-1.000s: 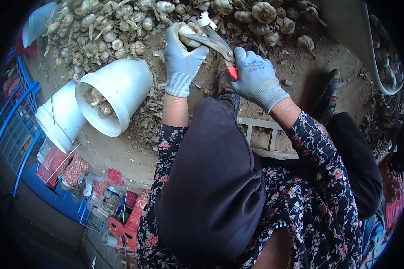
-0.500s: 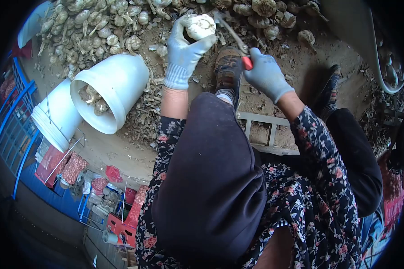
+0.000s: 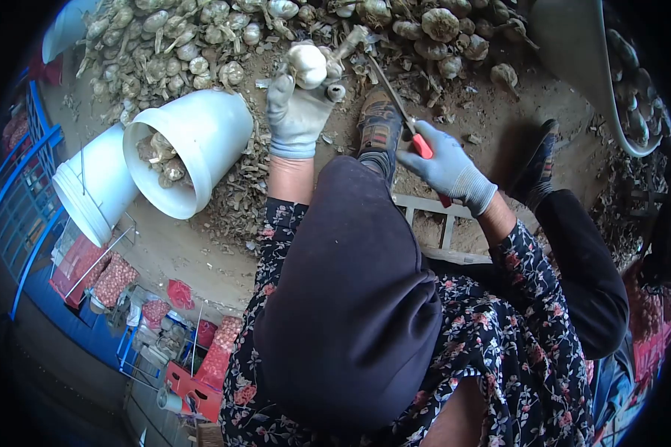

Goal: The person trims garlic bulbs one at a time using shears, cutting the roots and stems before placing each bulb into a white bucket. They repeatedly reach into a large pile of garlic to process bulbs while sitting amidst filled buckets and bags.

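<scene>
My left hand [image 3: 300, 119], in a pale work glove, is closed round a white garlic bulb [image 3: 308, 67] that rests at its fingers. A dry stem [image 3: 352, 41] shows just right of the bulb. My right hand [image 3: 449, 165], gloved in grey, grips a knife by its red handle [image 3: 423, 146]. The long narrow blade [image 3: 390, 91] points up and left, its tip close to the stem. Unpeeled garlic bulbs [image 3: 168, 56] lie heaped beyond my left hand.
A white bucket [image 3: 220, 123] lies tipped with some garlic inside, beside another white bucket [image 3: 101, 179]. At the upper right hangs a pale container [image 3: 574, 59] near more bulbs. My shoe [image 3: 379, 123] stands among dry husks, by a metal frame [image 3: 429, 205]. Red net sacks [image 3: 115, 279] are behind.
The bulb in my left hand has turned from its root end to its rounded side. My right hand has drawn slightly down and right with the knife.
</scene>
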